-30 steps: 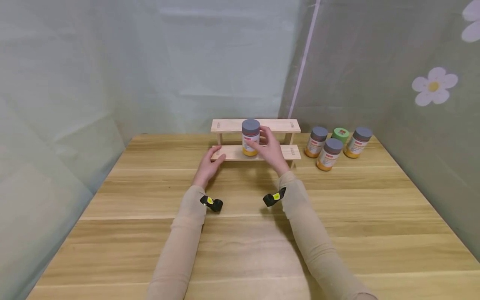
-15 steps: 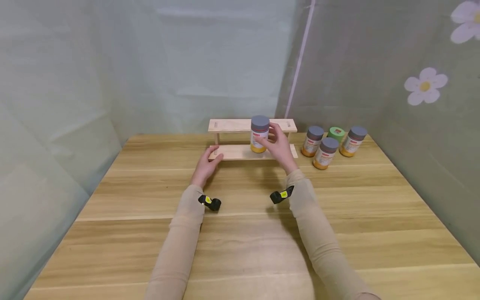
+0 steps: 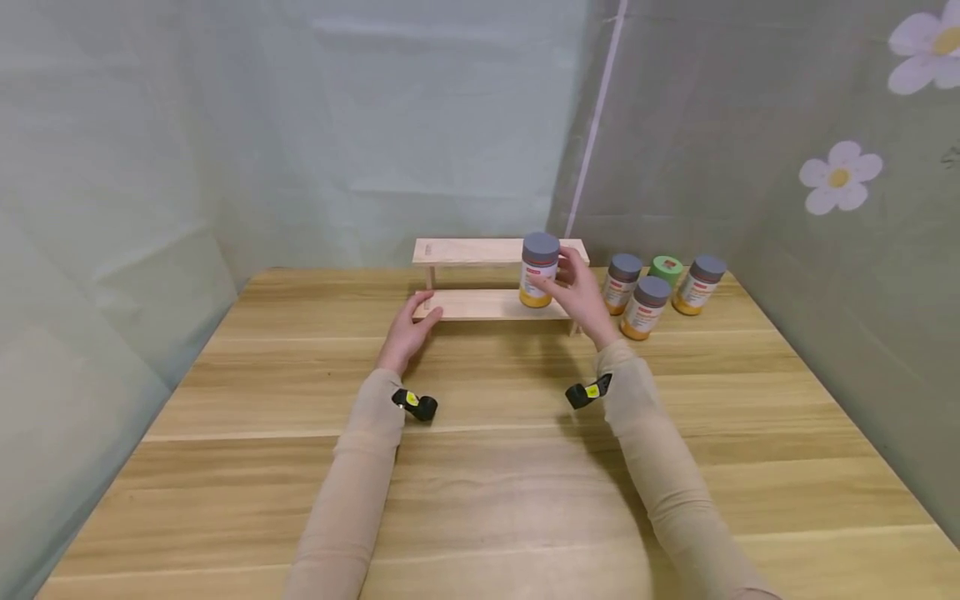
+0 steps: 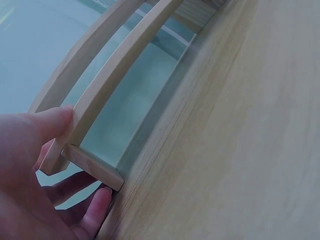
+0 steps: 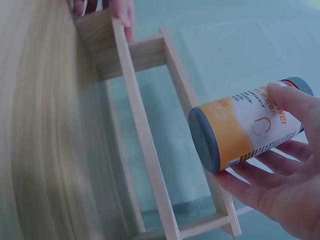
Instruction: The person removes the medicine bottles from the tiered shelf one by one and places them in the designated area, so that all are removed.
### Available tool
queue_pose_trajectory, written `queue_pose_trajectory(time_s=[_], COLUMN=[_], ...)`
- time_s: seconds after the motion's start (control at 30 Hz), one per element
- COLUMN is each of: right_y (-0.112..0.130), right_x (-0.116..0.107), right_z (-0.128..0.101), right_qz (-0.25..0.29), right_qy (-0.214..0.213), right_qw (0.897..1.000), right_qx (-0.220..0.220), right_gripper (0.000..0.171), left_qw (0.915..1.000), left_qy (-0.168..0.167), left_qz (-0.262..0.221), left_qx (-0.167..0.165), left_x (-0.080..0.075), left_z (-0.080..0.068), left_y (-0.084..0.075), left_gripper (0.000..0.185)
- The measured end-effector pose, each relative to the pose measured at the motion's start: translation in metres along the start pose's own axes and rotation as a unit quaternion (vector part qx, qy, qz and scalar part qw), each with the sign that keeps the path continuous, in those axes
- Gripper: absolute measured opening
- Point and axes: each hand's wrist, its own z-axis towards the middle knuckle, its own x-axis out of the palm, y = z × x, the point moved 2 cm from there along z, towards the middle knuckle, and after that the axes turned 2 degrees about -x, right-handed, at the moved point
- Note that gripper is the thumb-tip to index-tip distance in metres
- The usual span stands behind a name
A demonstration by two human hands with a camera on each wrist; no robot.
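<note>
A two-tier wooden rack (image 3: pixel 480 305) stands at the back of the table. My right hand (image 3: pixel 564 282) grips a grey-lidded jar with a white and orange label (image 3: pixel 538 271) just over the right part of the lower shelf. In the right wrist view the jar (image 5: pixel 245 130) lies between thumb and fingers (image 5: pixel 270 192), its base clear of the rack (image 5: pixel 145 145). My left hand (image 3: pixel 416 321) holds the left end of the lower shelf. The left wrist view shows its thumb (image 4: pixel 47 125) on top of the rack (image 4: pixel 105 92) and fingers underneath.
To the right of the rack stand three more grey-lidded jars (image 3: pixel 649 307) and a green-lidded one (image 3: pixel 664 268). Cloth walls close in the wooden table (image 3: pixel 480 483) behind and on both sides.
My right hand has carried the jar to the right along the rack, from its middle to its right part. The left hand has stayed on the rack's left end.
</note>
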Motion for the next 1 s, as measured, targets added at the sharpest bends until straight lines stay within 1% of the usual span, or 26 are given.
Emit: queue_pose_trajectory(time_s=[0.27,0.43,0.57,0.8,1.0], right_y=[-0.005,-0.009,-0.015,-0.021,-0.025], right_x=[-0.013,-0.024,-0.034,-0.05,-0.065], right_z=[-0.005,-0.014,-0.02,-0.028,-0.034], right_qz=[-0.019,-0.058,-0.078,-0.087,-0.09], right_qy=[-0.008,-0.022,-0.03,-0.033,-0.037], right_qw=[1.0,0.998,0.996,0.996,0.995], right_qx=[-0.009,-0.01,-0.013,-0.005,0.002], right_gripper=[0.061,0.061,0.06,0.061,0.061], left_qw=[1.0,1.0,1.0,0.9999,0.9999], left_qy=[0.002,0.003,0.008,0.008,0.009], left_qz=[0.001,0.003,0.002,0.004,0.001], left_qx=[0.003,0.005,0.002,-0.008,-0.007], left_x=[-0.002,-0.002,-0.001,-0.003,-0.006], left_z=[0.0,0.0,0.0,-0.001,0.001], left_y=[-0.002,-0.002,-0.002,0.0,0.001], left_gripper=[0.053,0.053,0.054,0.054,0.054])
